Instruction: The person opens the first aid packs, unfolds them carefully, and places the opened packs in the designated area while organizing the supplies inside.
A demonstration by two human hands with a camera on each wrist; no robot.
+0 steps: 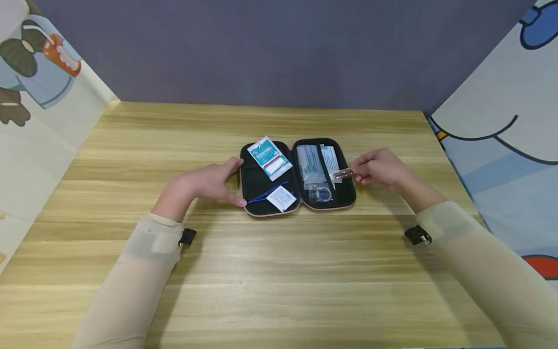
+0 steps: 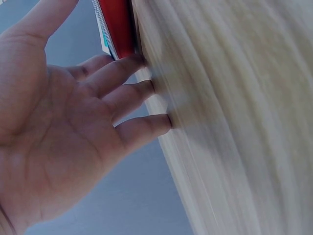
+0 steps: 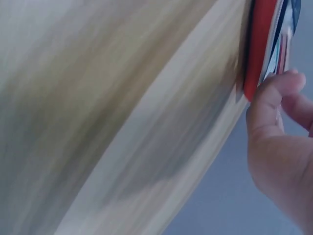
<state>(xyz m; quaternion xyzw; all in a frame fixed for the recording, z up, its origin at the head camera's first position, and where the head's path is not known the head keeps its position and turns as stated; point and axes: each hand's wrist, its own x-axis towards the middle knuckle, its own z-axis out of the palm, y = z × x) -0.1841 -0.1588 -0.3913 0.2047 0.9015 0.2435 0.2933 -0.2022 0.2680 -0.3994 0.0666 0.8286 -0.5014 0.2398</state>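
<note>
An open zip case [image 1: 347,193], black inside and red outside [image 3: 260,44], lies flat on the wooden table. My left hand [image 1: 209,182] touches its left edge with thumb and fingertip at two corners; the other fingers rest extended on the table [image 2: 73,117]. At the right edge, my right hand [image 1: 379,167] pinches a thin, clear and reddish-brown strip packet [image 1: 342,173], whose far end lies over the right half. Under a black strap there sit a clear pouch [image 1: 309,162], a white printed packet [image 1: 330,156] and a small bag with a round blue item [image 1: 323,194].
In the case's left half lie a teal and white packet [image 1: 269,158], a small white square packet [image 1: 281,198] and blue tweezers-like item [image 1: 261,196]. A grey wall panel [image 1: 270,53] stands behind the table; printed cloths hang at both sides.
</note>
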